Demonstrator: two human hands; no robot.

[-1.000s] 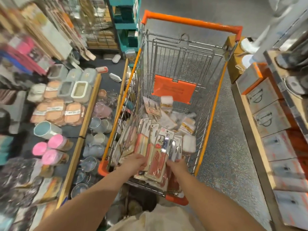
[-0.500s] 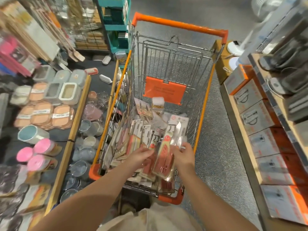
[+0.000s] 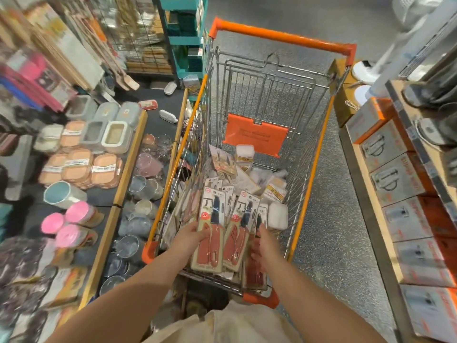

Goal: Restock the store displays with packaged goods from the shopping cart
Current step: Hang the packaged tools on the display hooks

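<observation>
An orange-railed wire shopping cart [image 3: 308, 189] stands straight ahead, its basket holding many carded packs and white packets [image 3: 278, 215]. Above the near end of the basket is a small stack of carded knife packs with red handles [image 3: 217, 241], faces up. My left hand [image 3: 189, 240] grips the stack's left edge, thumb on top. My right hand [image 3: 265, 245] is at the stack's right edge, fingers curled against the packs. More red-handled packs lie underneath, partly hidden by the stack and my hands.
A low display shelf [image 3: 128, 174] on the left carries lidded containers, pink-topped cups [image 3: 76, 214] and glass jars. On the right, a shelf holds orange-and-grey boxes [image 3: 393, 179]. A teal rack [image 3: 185, 40] stands behind the cart. Grey floor runs between cart and right shelf.
Both hands went from reaching into the pile to lifting several knife packs out of it. The packs now lie flatter and closer to me.
</observation>
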